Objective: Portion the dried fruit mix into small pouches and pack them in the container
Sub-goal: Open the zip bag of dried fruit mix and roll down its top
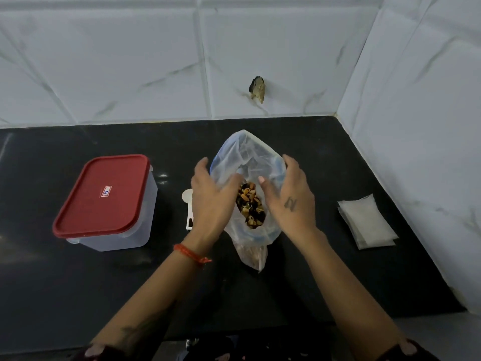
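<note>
Dried fruit mix [250, 204] sits loose at the bottom of the clear plastic bag [247, 157] that stands between your hands on the black surface [338, 157]. Your left hand [212, 198] and right hand [289, 196] each grip one side of the bag's mouth and spread it wide, thumbs inside the rim. Expect the film to be thin, limp and a little slippery; it will probably slump the moment you let go, so hold it by the rim or cradle it low where the fruit weighs it down. The pieces look small, light and likely tacky, so they may clump rather than pour cleanly. Just outside your left hand lies a white scoop [188, 204], partly hidden by it. Farther out on that side stands the container [109, 204], its red lid on. Well beyond your right hand lies a small stack of flat empty pouches [367, 220]. Pale marbled wall tiles [130, 61] close the corner beyond and to the right, with one chipped hole [257, 92] past your fingertips.
</note>
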Action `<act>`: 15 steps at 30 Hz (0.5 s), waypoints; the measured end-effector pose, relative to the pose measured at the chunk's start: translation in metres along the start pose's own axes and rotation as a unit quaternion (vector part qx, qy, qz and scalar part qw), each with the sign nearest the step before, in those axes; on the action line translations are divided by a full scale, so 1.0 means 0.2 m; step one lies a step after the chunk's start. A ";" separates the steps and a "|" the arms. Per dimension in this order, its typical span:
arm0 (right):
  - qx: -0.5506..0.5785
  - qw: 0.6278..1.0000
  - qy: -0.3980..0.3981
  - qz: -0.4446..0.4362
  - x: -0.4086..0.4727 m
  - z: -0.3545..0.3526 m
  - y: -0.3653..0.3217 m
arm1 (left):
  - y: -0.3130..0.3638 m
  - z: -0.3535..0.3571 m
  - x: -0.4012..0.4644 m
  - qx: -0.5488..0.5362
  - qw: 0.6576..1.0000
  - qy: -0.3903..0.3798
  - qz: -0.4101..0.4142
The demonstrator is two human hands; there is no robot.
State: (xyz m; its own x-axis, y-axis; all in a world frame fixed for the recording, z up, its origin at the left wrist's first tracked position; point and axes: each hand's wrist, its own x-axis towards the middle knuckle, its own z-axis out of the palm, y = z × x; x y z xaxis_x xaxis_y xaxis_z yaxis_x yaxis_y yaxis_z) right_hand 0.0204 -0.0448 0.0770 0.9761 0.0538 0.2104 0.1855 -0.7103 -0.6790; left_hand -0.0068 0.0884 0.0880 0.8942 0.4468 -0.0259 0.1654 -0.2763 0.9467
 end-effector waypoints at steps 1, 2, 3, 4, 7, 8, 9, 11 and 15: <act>-0.020 0.999 0.019 -0.030 0.02 0.02 0.00 | 0.00 0.00 0.02 0.021 0.999 -0.016 0.022; -0.026 0.998 0.030 -0.045 0.05 0.03 0.01 | 0.00 0.01 0.05 0.031 0.998 -0.034 0.032; -0.019 0.998 0.027 -0.045 0.08 0.04 0.02 | -0.01 0.01 0.07 0.027 0.998 -0.049 0.029; 0.001 1.000 0.012 -0.028 0.11 0.05 0.03 | -0.02 0.00 0.10 0.005 0.998 -0.064 0.008; 0.141 0.982 -0.052 0.116 0.18 0.06 0.07 | -0.02 -0.02 0.16 -0.128 0.979 -0.121 -0.108; 0.219 0.956 -0.075 0.183 0.20 0.06 0.08 | -0.02 -0.03 0.18 -0.156 0.966 -0.140 -0.149; 0.296 0.917 -0.098 0.248 0.22 0.06 0.08 | -0.03 -0.04 0.21 -0.178 0.952 -0.160 -0.189; 0.414 0.829 -0.136 0.351 0.24 0.05 0.10 | -0.03 -0.06 0.24 -0.239 0.915 -0.177 -0.272; 0.494 0.752 -0.148 0.410 0.25 0.08 0.12 | -0.09 -0.06 0.28 -0.277 0.876 -0.131 -0.372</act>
State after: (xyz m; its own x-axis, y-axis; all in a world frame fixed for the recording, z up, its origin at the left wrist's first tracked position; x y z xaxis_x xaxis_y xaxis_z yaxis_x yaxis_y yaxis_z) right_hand 0.0761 -0.0482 0.0595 0.7639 0.1393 -0.6301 -0.6414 0.2711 -0.7177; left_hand 0.0353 0.1278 0.0742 0.7019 0.0966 -0.7057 0.5805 0.4965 0.6454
